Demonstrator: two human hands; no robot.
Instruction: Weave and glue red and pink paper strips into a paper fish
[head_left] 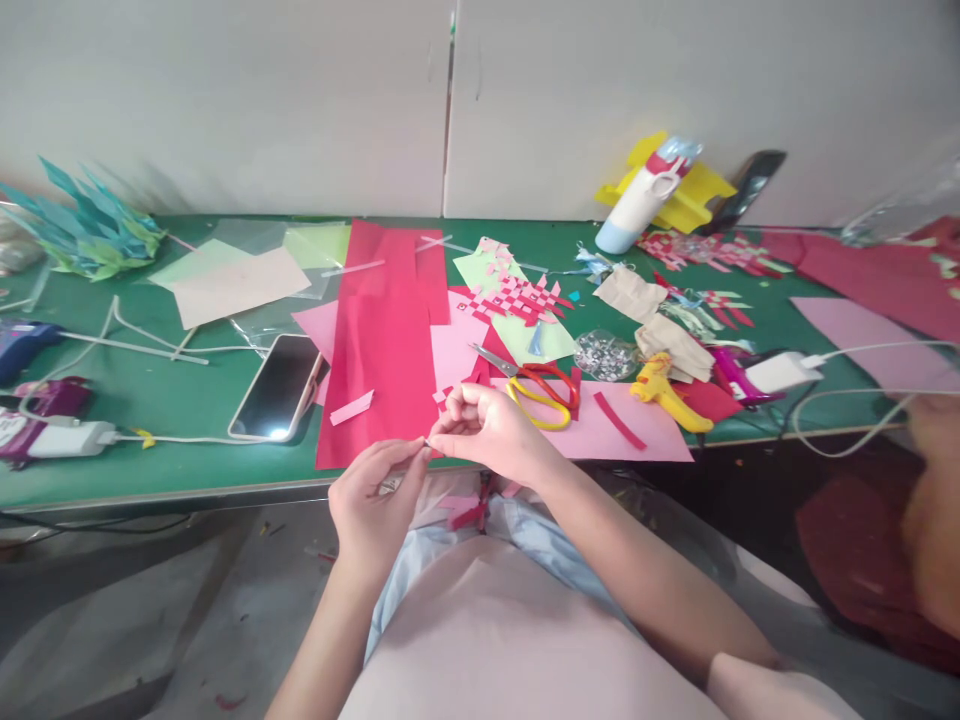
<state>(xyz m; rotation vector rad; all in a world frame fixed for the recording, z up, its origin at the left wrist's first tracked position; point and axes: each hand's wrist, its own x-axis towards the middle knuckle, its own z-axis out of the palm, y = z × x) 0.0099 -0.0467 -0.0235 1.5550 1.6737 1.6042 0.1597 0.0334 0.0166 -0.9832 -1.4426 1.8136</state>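
Observation:
My left hand [380,497] and my right hand [491,432] meet above the table's front edge, fingertips pinched close together. Between them is something small and dark, too tiny to name. Beneath and behind the hands lies a large red paper sheet [381,350], with a folded pink paper strip [352,407] on it. Just past my right hand, scissors [536,385] with red and yellow handles rest on pink paper [600,436]. A red paper strip [619,420] lies to their right. Farther back are woven red and pink paper pieces [514,298].
A phone [276,388] lies left of the red sheet. To the right are a yellow glue gun [667,393], a bag of small shiny pieces [604,355] and a white charger [784,372] with cables. A bottle [637,205] stands at the back. Another person's arm [934,500] shows at right.

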